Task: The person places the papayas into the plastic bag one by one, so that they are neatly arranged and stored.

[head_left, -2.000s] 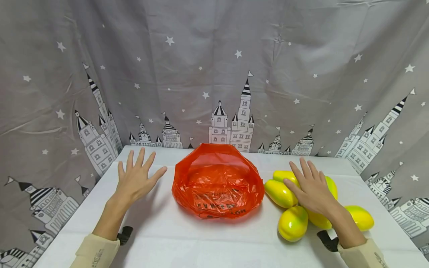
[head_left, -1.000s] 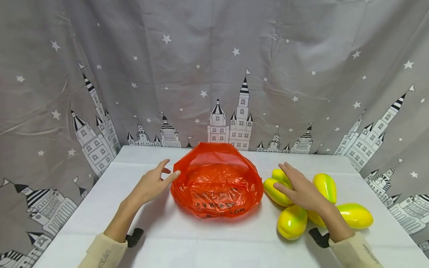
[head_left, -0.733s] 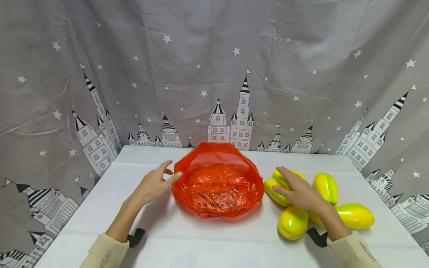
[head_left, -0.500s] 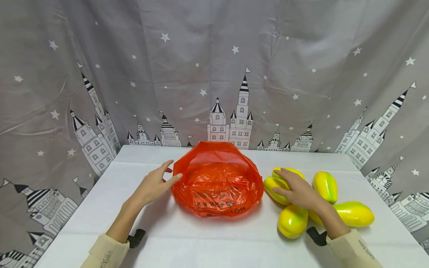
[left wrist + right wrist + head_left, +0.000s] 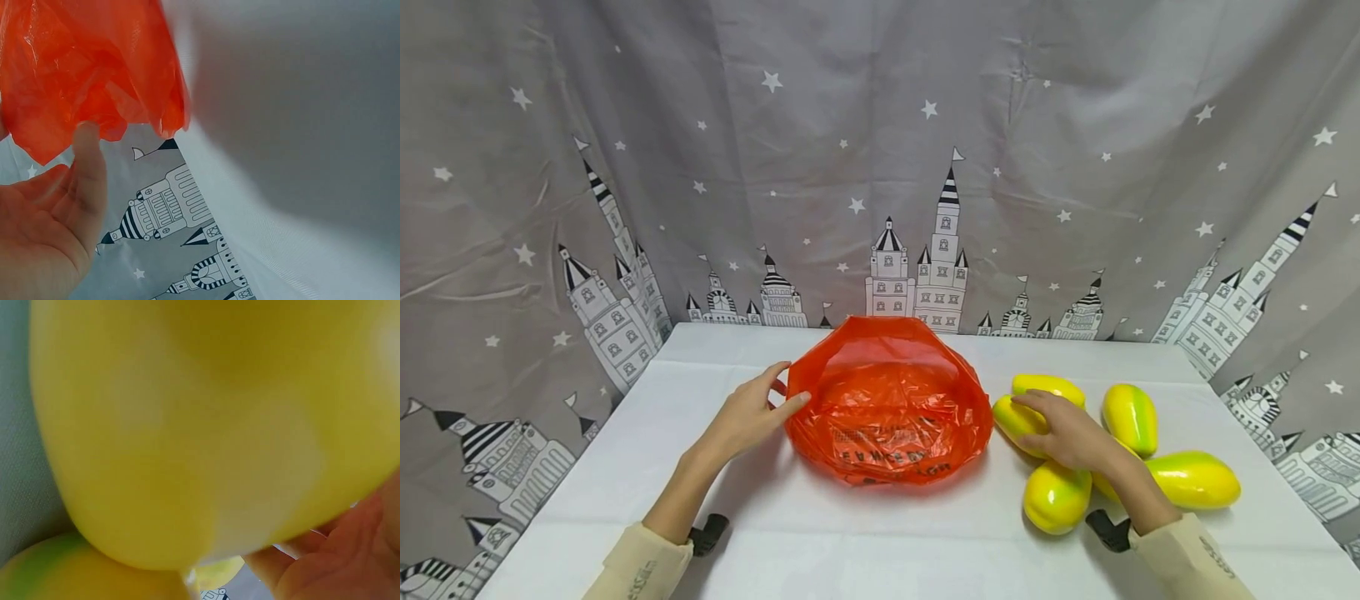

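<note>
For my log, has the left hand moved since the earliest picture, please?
Yes: against the backdrop, the left hand has shifted right, toward the red bag.

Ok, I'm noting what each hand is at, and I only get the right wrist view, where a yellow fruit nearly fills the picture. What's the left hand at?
Observer: The left hand is at the left edge of a red bag, as the head view shows.
Operator: Is the bag open?
Observer: Yes, it gapes wide in the head view.
Operator: Which way is it from my fruit?
Observer: In the head view, it lies to the left of the fruit and the right hand.
</note>
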Demonstrator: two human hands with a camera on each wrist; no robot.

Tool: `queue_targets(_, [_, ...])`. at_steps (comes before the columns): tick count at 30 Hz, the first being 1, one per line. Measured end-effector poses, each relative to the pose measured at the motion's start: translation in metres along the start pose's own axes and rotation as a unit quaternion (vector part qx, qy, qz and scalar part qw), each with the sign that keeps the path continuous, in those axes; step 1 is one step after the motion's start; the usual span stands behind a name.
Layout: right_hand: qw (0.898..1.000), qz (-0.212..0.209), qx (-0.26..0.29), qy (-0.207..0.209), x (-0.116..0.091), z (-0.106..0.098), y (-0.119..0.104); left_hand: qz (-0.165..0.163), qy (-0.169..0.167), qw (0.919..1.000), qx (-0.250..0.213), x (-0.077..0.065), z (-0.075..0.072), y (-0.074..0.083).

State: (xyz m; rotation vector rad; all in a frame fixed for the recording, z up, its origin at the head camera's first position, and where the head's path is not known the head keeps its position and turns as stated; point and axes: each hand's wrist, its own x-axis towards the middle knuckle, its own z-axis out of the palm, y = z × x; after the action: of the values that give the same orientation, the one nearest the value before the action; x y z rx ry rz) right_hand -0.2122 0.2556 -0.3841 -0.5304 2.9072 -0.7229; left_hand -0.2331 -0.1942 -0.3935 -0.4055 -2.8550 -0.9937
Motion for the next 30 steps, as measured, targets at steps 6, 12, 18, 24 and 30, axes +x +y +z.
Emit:
queue_targets(6, [1.000, -0.018, -0.015, 0.001, -0.0005, 0.0014, 0.0051, -0.004, 0.009, 0.9999, -0.007, -0.0012, 0.0005, 0.0004])
queue_targets(12, [1.000, -0.017, -0.018, -0.001, -0.0001, 0.0017, 0.0063, -0.022, 0.018, 0.9979, -0.059, -0.0025, 0.0020, -0.0022])
queue_targets(18, [1.000, -0.008, -0.018, -0.005, -0.0012, 0.0013, 0.0061, -0.041, 0.028, 0.9936, -0.102, -0.0039, 0.0033, -0.0025])
queue_targets(24, [1.000, -0.021, -0.019, 0.000, -0.0022, 0.0013, 0.0065, -0.048, 0.044, 0.9920, -0.108, -0.0039, 0.0045, -0.0002])
queue_targets(30, [1.000, -0.011, -0.010, -0.004, -0.0041, 0.0011, 0.0081, -0.044, 0.048, 0.9925, -0.103, -0.0033, 0.0071, 0.0021])
